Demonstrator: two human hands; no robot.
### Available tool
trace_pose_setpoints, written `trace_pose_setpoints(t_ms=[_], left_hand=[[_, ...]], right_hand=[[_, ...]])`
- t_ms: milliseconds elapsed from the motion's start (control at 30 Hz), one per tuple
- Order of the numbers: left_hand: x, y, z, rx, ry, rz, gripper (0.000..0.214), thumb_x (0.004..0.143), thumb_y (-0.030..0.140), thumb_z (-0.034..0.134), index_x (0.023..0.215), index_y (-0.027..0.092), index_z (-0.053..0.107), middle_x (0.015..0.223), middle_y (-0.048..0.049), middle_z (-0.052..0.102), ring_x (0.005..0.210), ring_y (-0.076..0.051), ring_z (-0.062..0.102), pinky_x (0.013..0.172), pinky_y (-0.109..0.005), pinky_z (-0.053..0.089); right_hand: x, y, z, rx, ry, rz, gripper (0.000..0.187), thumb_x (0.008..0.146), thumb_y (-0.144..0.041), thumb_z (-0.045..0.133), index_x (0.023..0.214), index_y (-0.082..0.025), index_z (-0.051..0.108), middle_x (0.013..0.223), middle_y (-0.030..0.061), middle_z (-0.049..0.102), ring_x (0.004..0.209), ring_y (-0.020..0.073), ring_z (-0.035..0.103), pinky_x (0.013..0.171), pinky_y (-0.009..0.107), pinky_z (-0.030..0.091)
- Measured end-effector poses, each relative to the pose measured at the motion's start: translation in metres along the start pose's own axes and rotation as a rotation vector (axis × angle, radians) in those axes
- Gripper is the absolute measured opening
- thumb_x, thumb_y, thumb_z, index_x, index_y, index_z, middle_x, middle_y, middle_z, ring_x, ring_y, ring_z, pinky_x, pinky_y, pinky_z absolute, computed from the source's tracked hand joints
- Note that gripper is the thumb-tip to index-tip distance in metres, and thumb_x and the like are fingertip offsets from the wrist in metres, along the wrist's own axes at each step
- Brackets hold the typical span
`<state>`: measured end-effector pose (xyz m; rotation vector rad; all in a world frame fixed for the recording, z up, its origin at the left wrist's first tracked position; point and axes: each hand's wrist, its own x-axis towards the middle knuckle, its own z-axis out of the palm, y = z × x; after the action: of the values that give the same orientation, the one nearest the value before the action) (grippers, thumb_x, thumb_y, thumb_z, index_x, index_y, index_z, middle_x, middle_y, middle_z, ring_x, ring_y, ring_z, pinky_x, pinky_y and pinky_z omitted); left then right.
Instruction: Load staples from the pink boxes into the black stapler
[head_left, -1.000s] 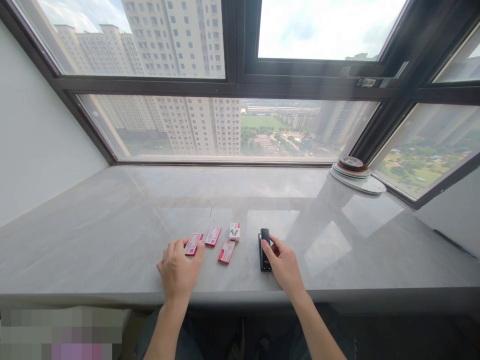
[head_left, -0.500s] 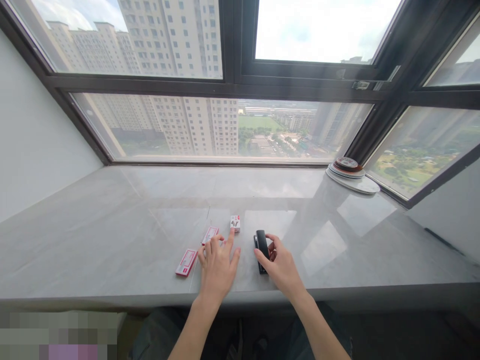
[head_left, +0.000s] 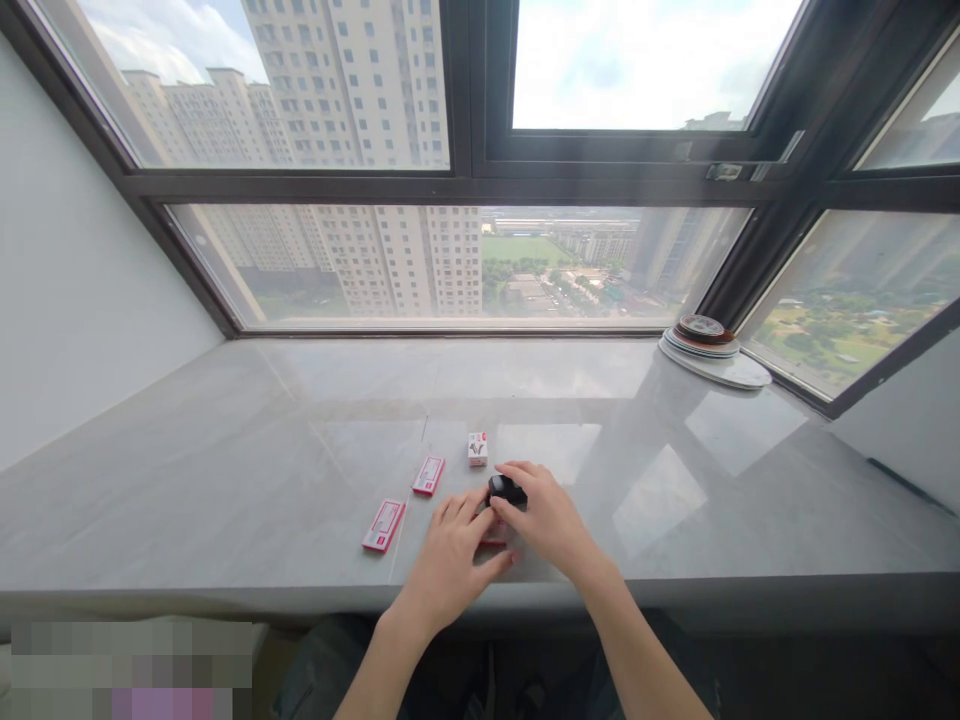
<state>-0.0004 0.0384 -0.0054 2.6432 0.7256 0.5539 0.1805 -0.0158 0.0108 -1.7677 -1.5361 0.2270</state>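
My right hand is closed on a black stapler, which it holds lifted off the grey stone sill. My left hand is right beside it, with fingers and thumb pinching a small red staple box that is mostly hidden. Two more red boxes lie flat to the left, one near and one farther back. A small white and red box stands just behind the stapler.
A stack of round discs sits at the back right corner of the sill. Dark window frames run along the back and right. A white wall closes the left side. The sill's front edge is close to my body.
My right hand has lifted the stapler and brought it leftward. My left hand, flat over the red box before, has now gripped it and met the stapler.
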Motion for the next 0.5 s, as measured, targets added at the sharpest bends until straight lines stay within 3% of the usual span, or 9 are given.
trace_pose_setpoints(t_ms=[133, 233, 400, 500], left_hand=[[-0.002, -0.013, -0.003, 0.000, 0.006, -0.014, 0.054, 0.094, 0.042, 0.066, 0.144, 0.031, 0.051, 0.151, -0.0050, 0.052, 0.142, -0.029, 0.044, 0.121, -0.051, 0.032], [-0.001, -0.020, -0.007, 0.007, 0.009, -0.028, 0.051, 0.093, 0.043, 0.066, 0.142, 0.034, 0.054, 0.153, -0.0034, 0.050, 0.141, -0.028, 0.045, 0.120, -0.049, 0.035], [0.000, -0.022, -0.012, 0.022, -0.001, -0.031, 0.049, 0.092, 0.044, 0.066, 0.139, 0.036, 0.057, 0.156, -0.0002, 0.047, 0.141, -0.027, 0.044, 0.119, -0.048, 0.037], [-0.003, -0.023, -0.013, 0.011, 0.011, -0.016, 0.048, 0.092, 0.039, 0.065, 0.140, 0.035, 0.056, 0.159, -0.0010, 0.041, 0.145, -0.027, 0.039, 0.121, -0.047, 0.035]], right_hand=[[0.011, -0.020, 0.013, -0.061, 0.098, 0.159, 0.019, 0.084, -0.038, 0.073, 0.100, -0.027, 0.075, 0.095, 0.0064, 0.075, 0.091, 0.0274, 0.067, 0.086, 0.038, 0.048], [0.013, -0.020, 0.006, 0.157, 0.239, 0.263, 0.023, 0.088, -0.045, 0.066, 0.097, -0.025, 0.072, 0.092, 0.0057, 0.075, 0.082, 0.0245, 0.068, 0.079, 0.035, 0.049], [-0.011, 0.020, -0.020, 0.716, 0.402, 0.387, 0.041, 0.097, -0.052, 0.043, 0.105, -0.019, 0.067, 0.121, 0.0125, 0.071, 0.112, 0.0270, 0.066, 0.083, 0.033, 0.057], [-0.035, 0.055, -0.035, 0.876, 0.386, 0.603, 0.045, 0.094, -0.055, 0.047, 0.115, -0.019, 0.063, 0.117, 0.0127, 0.071, 0.105, 0.0277, 0.069, 0.076, 0.036, 0.062]])
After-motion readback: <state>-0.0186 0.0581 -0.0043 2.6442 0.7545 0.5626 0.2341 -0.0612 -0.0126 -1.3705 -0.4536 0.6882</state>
